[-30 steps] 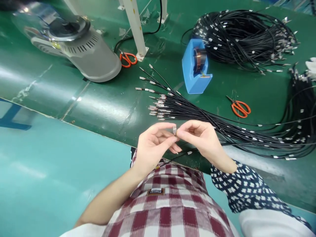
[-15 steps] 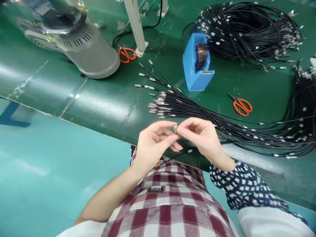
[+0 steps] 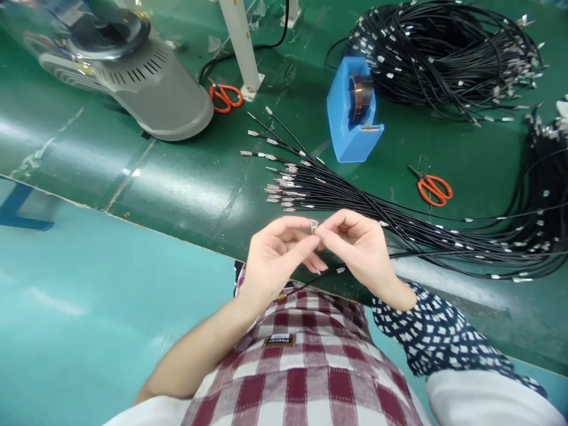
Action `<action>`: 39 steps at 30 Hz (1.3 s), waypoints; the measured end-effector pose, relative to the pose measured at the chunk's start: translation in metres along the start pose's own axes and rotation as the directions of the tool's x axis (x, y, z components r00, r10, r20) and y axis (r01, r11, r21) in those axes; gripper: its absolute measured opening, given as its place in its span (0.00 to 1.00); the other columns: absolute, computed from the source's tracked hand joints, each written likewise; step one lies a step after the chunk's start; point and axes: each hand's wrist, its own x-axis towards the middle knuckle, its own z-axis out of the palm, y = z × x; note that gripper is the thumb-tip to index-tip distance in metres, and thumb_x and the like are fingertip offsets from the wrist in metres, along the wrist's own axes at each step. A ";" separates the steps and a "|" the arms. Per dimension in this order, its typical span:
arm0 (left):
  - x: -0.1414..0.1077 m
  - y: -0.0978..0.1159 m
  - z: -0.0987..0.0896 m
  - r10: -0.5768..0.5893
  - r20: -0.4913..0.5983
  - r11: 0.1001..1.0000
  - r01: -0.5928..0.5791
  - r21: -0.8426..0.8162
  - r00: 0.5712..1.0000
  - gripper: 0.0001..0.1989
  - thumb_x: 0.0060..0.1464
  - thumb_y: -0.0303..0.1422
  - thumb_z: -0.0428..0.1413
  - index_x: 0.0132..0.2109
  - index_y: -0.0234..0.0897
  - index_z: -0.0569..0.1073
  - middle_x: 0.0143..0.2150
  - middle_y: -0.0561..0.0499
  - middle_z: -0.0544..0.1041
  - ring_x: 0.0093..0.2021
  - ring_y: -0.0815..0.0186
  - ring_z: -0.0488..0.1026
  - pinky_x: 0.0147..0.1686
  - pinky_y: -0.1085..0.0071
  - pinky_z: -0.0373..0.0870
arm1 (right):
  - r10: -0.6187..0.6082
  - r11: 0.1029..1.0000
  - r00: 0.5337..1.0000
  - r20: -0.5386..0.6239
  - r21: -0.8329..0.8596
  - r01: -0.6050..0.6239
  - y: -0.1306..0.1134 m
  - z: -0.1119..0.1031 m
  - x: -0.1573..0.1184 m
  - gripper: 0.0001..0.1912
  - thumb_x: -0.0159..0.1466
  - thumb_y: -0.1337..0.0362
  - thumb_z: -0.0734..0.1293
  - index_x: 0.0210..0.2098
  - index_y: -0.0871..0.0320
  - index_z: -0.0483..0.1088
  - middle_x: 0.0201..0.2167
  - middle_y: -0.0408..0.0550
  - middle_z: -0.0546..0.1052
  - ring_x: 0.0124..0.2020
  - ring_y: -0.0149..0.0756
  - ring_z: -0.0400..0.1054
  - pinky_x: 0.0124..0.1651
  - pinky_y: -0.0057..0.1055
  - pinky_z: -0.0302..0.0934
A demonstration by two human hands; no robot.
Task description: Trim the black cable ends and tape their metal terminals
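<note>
Between my fingertips is a small silvery metal connector (image 3: 314,225) with a bit of yellow at its lower edge. My left hand (image 3: 284,248) pinches it from the left with thumb and index finger, the other fingers loosely curled. From the right, the thumb and index finger of my right hand (image 3: 355,245) close on the same piece. A single black cable (image 3: 326,275) with a white label runs below my hands, toward my apron. Just beyond my hands lies a bundle of black cables (image 3: 346,192), its silvery ends pointing left.
A blue tape dispenser (image 3: 350,142) stands behind the bundle. Orange-handled scissors (image 3: 435,190) lie to the right, another pair of scissors (image 3: 228,97) by a white post (image 3: 242,47). A grey machine (image 3: 164,89) is at the left, a large black cable coil (image 3: 439,65) at the back right.
The metal connector has turned slightly between my fingertips, showing more of its face and some yellow. Both hands stay almost in place; the whole view has shifted a little.
</note>
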 end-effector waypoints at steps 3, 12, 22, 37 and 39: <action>0.001 0.000 -0.001 -0.013 -0.018 1.000 0.013 0.015 1.000 0.08 0.57 0.32 0.64 0.42 0.35 0.75 0.26 0.53 0.80 0.21 0.64 0.79 0.20 0.74 0.77 | 0.024 1.000 0.999 0.031 0.002 -0.024 -0.002 -0.001 0.000 0.10 0.60 0.59 0.72 0.27 0.58 0.72 0.24 0.43 0.76 0.26 0.31 0.68 0.32 0.30 0.64; 0.004 0.001 -0.005 -0.032 -0.041 0.999 0.031 -0.004 0.999 0.07 0.57 0.33 0.63 0.40 0.34 0.77 0.28 0.51 0.81 0.21 0.64 0.80 0.20 0.74 0.76 | 0.071 0.984 0.985 0.160 0.150 -0.096 0.003 -0.010 0.006 0.11 0.62 0.56 0.73 0.31 0.57 0.77 0.27 0.43 0.79 0.29 0.31 0.72 0.38 0.29 0.68; 0.005 0.000 -0.004 -0.038 -0.048 0.999 0.037 -0.012 0.998 0.09 0.56 0.34 0.65 0.41 0.34 0.77 0.30 0.51 0.82 0.23 0.64 0.81 0.22 0.73 0.78 | 0.035 0.998 0.994 0.101 0.045 -0.040 -0.003 -0.010 0.005 0.10 0.62 0.57 0.72 0.32 0.57 0.78 0.29 0.46 0.81 0.30 0.34 0.74 0.36 0.31 0.68; 0.009 -0.015 -0.005 0.002 -0.108 1.000 0.001 0.024 0.994 0.11 0.53 0.35 0.67 0.38 0.33 0.76 0.26 0.52 0.80 0.22 0.63 0.80 0.22 0.72 0.78 | -0.369 0.811 0.928 0.045 -0.472 0.345 -0.001 -0.004 -0.003 0.06 0.64 0.66 0.68 0.30 0.54 0.74 0.28 0.45 0.78 0.30 0.33 0.69 0.31 0.32 0.64; 0.008 -0.015 -0.005 0.006 -0.101 1.000 -0.004 0.014 0.995 0.10 0.54 0.35 0.66 0.38 0.34 0.76 0.27 0.52 0.80 0.22 0.63 0.80 0.22 0.72 0.78 | -0.358 0.821 0.933 0.036 -0.464 0.333 -0.001 -0.004 -0.002 0.06 0.64 0.66 0.69 0.29 0.54 0.74 0.27 0.45 0.78 0.30 0.33 0.70 0.32 0.32 0.64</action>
